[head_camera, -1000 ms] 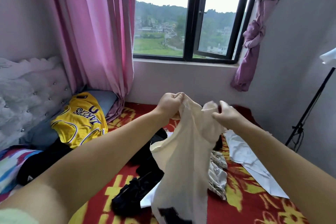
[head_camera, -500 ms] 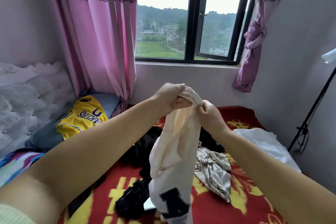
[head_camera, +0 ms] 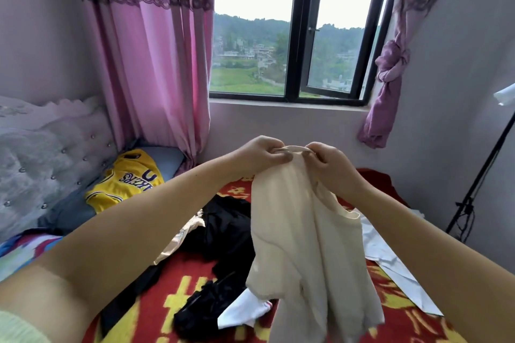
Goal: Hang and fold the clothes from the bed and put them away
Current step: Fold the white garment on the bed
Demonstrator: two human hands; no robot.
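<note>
A cream shirt [head_camera: 301,234] hangs in the air over the bed, held up by its top edge. My left hand [head_camera: 260,153] pinches that edge on the left and my right hand [head_camera: 330,164] pinches it on the right, the two hands almost touching. The shirt's lower part drapes down toward the red and yellow bedspread [head_camera: 181,298]. On the bed lie black clothes [head_camera: 223,234], a yellow basketball jersey [head_camera: 125,178], a white garment [head_camera: 390,256] at the right and a white piece [head_camera: 243,310] under the shirt.
A grey tufted headboard [head_camera: 41,153] stands at the left with a grey pillow [head_camera: 164,159] under the jersey. Pink curtains [head_camera: 156,64] and a window [head_camera: 295,36] are behind the bed. A black stand [head_camera: 479,184] leans by the right wall.
The shirt has been turned in my hands and its black letter print no longer shows. My hands grip a band at its top edge slightly further apart, and the view has tilted down a little.
</note>
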